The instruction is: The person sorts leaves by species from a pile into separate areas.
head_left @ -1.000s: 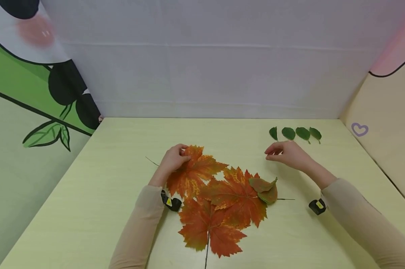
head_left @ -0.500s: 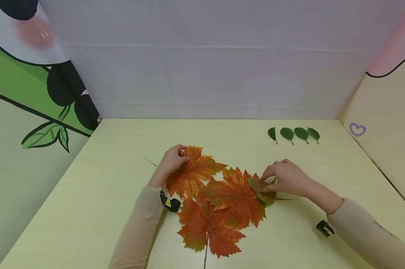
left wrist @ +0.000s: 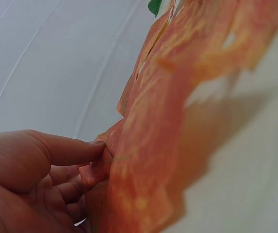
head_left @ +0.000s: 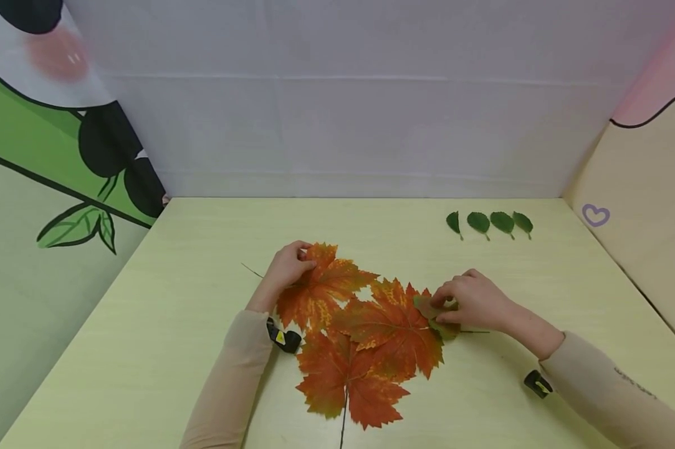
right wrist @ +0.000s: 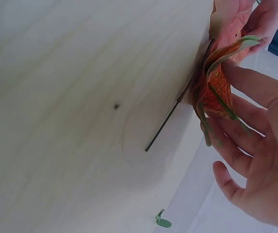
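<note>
My left hand (head_left: 285, 267) pinches the edge of the upper left orange maple leaf (head_left: 328, 284), thumb on top; the left wrist view shows that leaf (left wrist: 143, 150) close up. Two more orange maple leaves overlap it: a middle one (head_left: 393, 327) with its stem to the right, and a lower one (head_left: 351, 381) with its stem toward me. At the middle leaf's right side lie small green-brown leaves (head_left: 446, 329), and my right hand (head_left: 474, 302) pinches them between thumb and fingers. In the right wrist view their curled edges (right wrist: 224, 51) show between the fingers, partly hidden.
A row of several small green leaves (head_left: 478, 222) lies at the back right of the pale table (head_left: 146, 349). A grey-white cloth wall (head_left: 337, 125) stands behind, with printed panels at both sides. Both wrists wear small black cameras.
My right hand has come down and toward me from near the green leaf row onto the small green-brown leaves. My left hand keeps its hold on the maple leaf.
</note>
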`<state>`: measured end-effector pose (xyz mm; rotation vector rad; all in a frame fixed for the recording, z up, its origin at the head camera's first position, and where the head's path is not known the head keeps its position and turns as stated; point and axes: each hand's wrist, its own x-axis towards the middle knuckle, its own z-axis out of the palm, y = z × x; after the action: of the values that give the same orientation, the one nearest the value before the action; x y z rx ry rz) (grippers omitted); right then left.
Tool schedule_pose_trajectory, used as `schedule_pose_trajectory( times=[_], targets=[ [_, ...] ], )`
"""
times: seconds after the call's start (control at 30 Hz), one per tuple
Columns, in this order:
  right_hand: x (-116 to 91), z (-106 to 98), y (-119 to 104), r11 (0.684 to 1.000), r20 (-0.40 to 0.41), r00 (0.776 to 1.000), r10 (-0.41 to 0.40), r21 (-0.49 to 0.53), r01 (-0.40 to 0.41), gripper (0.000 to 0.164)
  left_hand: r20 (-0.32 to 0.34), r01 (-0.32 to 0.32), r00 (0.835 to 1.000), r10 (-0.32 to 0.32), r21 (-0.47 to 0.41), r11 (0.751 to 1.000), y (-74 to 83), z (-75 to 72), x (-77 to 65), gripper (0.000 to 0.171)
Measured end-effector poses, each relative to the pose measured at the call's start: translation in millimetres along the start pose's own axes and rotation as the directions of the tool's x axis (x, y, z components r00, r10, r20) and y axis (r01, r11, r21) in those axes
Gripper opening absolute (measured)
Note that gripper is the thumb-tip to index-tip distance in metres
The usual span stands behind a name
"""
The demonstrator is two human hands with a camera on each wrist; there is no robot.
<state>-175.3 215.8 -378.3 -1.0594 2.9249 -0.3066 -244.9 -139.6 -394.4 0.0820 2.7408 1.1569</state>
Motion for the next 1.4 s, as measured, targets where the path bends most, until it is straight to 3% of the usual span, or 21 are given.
schedule_pose_trajectory(
  times=[0.37,0.63,1.13,1.4],
  targets=[
    [-2,-3,2,0.997,-0.083,0.996,0.022,0.072,-0.016,0.01,0.0,0.004,1.0,-0.004,0.008,1.0,-3.2,0.9,3.3,0.047],
    [-2,-9,13,0.962,-0.149,0.976,0.16,0.243,-0.12,0.013,-0.005,0.009,1.0,-0.009,0.002,1.0,-2.9,1.4,3.3,0.047],
    [-16,-14,65,0.88,-0.237,0.881,0.409,0.36,-0.312,0.016,-0.004,0.014,1.0,-0.014,0.001,1.0,-5.2,2.8,3.6,0.047],
    [-30,-15,92,0.822,-0.191,0.834,0.518,0.382,-0.423,0.022,-0.005,0.008,1.0,-0.008,0.012,1.0,-4.6,2.0,2.9,0.047]
  ],
)
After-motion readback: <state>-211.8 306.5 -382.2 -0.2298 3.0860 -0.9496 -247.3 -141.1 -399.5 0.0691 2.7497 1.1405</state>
